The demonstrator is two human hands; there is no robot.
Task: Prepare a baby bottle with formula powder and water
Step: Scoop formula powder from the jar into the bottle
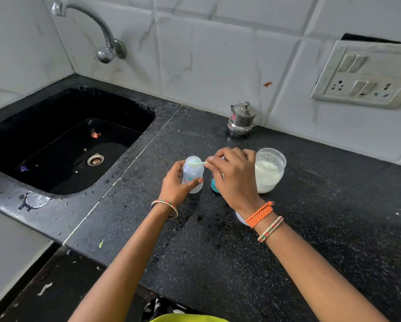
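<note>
A small clear baby bottle stands uncapped on the black counter, and my left hand grips its side. My right hand pinches a pale green scoop whose bowl sits over the bottle's mouth. Just right of that hand stands an open clear jar partly filled with white formula powder. A teal bottle cap lies between bottle and jar, mostly hidden by my right hand. Under my right wrist a white lid shows partly.
A black sink with a steel tap lies to the left. A small steel pot stands at the back wall. A switch and socket plate is on the tiled wall at right. Water drops dot the counter.
</note>
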